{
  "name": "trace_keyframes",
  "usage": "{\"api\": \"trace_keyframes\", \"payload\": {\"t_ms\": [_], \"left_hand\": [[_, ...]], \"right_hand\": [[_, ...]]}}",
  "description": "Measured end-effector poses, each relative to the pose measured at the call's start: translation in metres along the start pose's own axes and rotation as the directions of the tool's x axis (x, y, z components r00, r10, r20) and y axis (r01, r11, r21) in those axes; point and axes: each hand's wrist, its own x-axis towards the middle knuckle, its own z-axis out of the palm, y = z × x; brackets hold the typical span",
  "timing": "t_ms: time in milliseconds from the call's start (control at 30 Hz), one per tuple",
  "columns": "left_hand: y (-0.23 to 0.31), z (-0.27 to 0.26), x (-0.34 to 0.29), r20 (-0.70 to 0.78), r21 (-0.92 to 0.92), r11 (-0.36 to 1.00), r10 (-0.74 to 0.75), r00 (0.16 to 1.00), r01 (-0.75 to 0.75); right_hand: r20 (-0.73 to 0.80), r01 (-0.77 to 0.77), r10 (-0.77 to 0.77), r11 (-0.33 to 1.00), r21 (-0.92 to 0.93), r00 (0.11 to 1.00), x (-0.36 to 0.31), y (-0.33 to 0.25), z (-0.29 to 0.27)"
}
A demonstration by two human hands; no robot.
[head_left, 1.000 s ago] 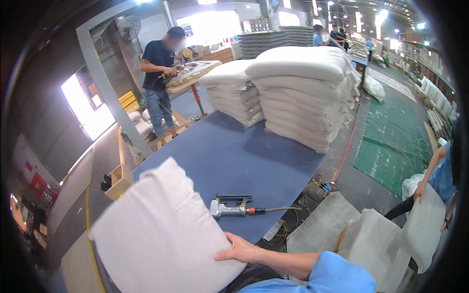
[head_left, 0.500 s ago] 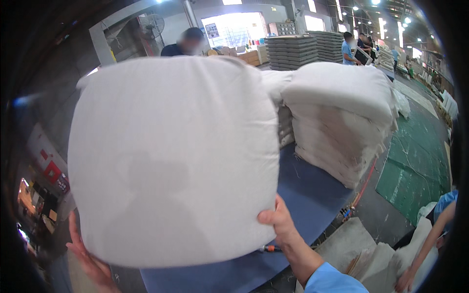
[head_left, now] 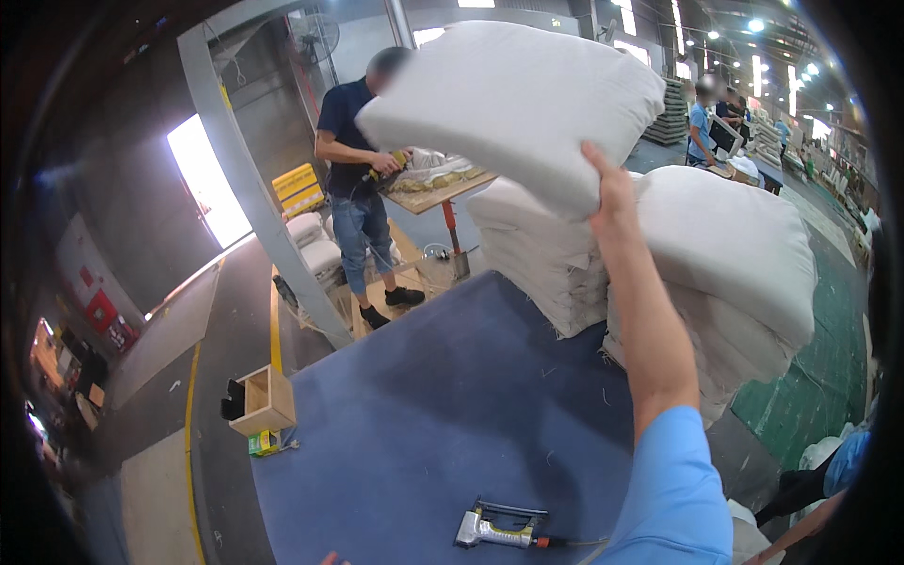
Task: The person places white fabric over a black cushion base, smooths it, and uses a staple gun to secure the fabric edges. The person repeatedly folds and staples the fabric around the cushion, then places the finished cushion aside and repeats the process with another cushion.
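Note:
A white fabric-covered cushion (head_left: 527, 104) is held up at the far side, over a stack of similar white cushions (head_left: 546, 254). My right hand (head_left: 610, 188) grips its near right corner, arm stretched out, thumb on the top face; the other fingers are hidden behind the cushion. Only the fingertips of my left hand (head_left: 333, 559) show at the lower edge, away from the cushion, too little to tell how it is closed. A silver staple gun (head_left: 499, 529) with an orange hose fitting lies on the blue table (head_left: 405, 414) near me.
A second cushion stack (head_left: 730, 235) stands at the right. A small open wooden box (head_left: 267, 400) sits on the table's left edge. Beyond it are a grey post (head_left: 254, 188) and a person (head_left: 353, 155) holding a tool at a workbench. Another person's arm shows at the lower right.
The cushion has moved from close in front of me to the far right, above the stacks. My left hand has let go and dropped to the lower edge. The table and staple gun are uncovered.

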Motion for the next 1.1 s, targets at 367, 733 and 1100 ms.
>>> {"api": "trace_keyframes", "payload": {"t_ms": [367, 733, 1100], "left_hand": [[-0.1, 0.113, -0.038, -0.392, 0.777, 0.583, 0.153, 0.907, 0.238], [-0.147, 0.105, -0.034, -0.277, 0.717, 0.677, 0.061, 0.959, 0.164], [-0.176, 0.111, -0.038, -0.302, 0.74, 0.646, 0.067, 0.951, 0.19]], "right_hand": [[-0.651, -0.143, -0.199, 0.89, -0.434, 0.732, 0.084, 0.164, -0.11], [-0.569, -0.288, -0.413, 0.568, -0.771, 0.711, 0.021, 0.175, -0.082], [-0.116, -0.234, 0.253, 0.506, -0.83, 0.96, -0.294, 0.223, -0.127]]}}
